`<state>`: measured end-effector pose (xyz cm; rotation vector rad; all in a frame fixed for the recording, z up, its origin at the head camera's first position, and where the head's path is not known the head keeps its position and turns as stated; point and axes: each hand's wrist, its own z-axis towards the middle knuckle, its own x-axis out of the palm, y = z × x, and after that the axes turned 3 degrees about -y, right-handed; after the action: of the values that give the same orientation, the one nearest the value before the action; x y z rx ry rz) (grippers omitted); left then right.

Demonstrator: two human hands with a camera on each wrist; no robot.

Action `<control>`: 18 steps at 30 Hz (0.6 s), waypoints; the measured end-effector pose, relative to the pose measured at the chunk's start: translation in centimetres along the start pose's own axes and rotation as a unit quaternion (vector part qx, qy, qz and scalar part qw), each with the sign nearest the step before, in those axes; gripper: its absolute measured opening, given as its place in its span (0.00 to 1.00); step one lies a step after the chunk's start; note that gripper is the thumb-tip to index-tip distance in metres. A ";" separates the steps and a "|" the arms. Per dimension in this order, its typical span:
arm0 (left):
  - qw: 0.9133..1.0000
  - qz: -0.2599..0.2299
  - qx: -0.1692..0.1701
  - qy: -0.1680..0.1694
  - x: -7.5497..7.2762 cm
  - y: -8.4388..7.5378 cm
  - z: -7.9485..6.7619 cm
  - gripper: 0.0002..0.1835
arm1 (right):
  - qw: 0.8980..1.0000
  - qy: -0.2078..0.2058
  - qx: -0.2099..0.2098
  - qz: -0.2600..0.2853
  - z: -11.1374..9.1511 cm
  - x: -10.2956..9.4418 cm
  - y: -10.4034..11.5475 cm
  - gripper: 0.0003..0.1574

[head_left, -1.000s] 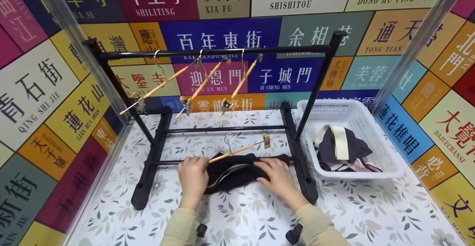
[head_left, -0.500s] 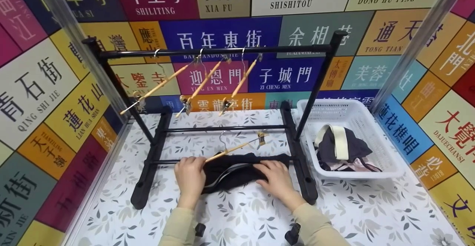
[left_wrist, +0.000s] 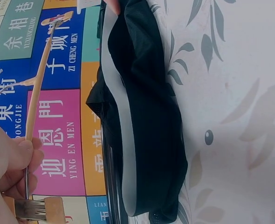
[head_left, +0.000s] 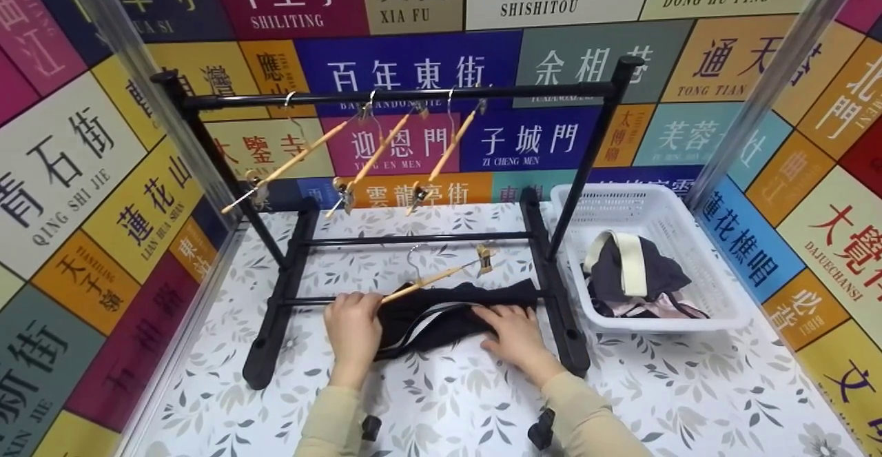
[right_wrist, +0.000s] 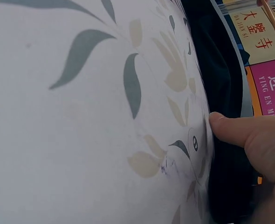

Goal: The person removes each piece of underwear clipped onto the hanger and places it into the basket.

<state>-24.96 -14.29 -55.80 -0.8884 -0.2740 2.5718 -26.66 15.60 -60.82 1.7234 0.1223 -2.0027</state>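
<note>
In the head view, my left hand [head_left: 353, 336] grips the near end of a wooden clip hanger [head_left: 431, 282]. The left wrist view shows thumb and fingers pinching its rod beside one clip [left_wrist: 35, 210]; the other clip [head_left: 486, 260] is at the far end. Below it, a black garment [head_left: 434, 333] with a pale inner band [left_wrist: 123, 116] lies bunched on the patterned table. My right hand [head_left: 515, 336] rests on the garment's right part, its fingers extended over the upper edge. In the right wrist view, the thumb [right_wrist: 226, 127] lies straight against the dark cloth.
A black rack [head_left: 400, 98] stands behind, with three similar hangers [head_left: 303, 150] on its top bar. Its feet [head_left: 265, 353] flank the hands. At the right, a white basket [head_left: 565, 257] holds dark clothing [head_left: 665, 264] with a cream band. Sign-printed walls surround the table.
My left hand and the hanger have shifted slightly left and down. The right hand has moved a little along the garment, whose top right corner now shows more.
</note>
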 end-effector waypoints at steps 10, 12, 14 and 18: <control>1.000 -0.006 -0.003 -0.002 0.0 0.1 -0.2 0.10 | 1.000 -0.022 0.001 -0.007 -0.1 0.1 -0.3 0.32; 1.000 -0.006 -0.006 0.001 -0.1 0.1 -0.2 0.10 | 0.999 -0.037 -0.005 -0.004 -0.1 0.2 -0.4 0.28; 1.000 -0.005 -0.009 0.003 -0.1 0.1 -0.2 0.10 | 0.998 -0.054 -0.008 0.006 -0.2 0.4 -0.6 0.24; 1.000 -0.003 -0.014 0.006 -0.1 0.1 -0.2 0.10 | 0.997 -0.074 -0.008 0.030 -0.3 0.5 -0.8 0.17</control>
<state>-24.77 -14.40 -55.87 -0.9122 -0.3082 2.5615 -26.82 16.29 -61.53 1.5440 0.0348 -2.0710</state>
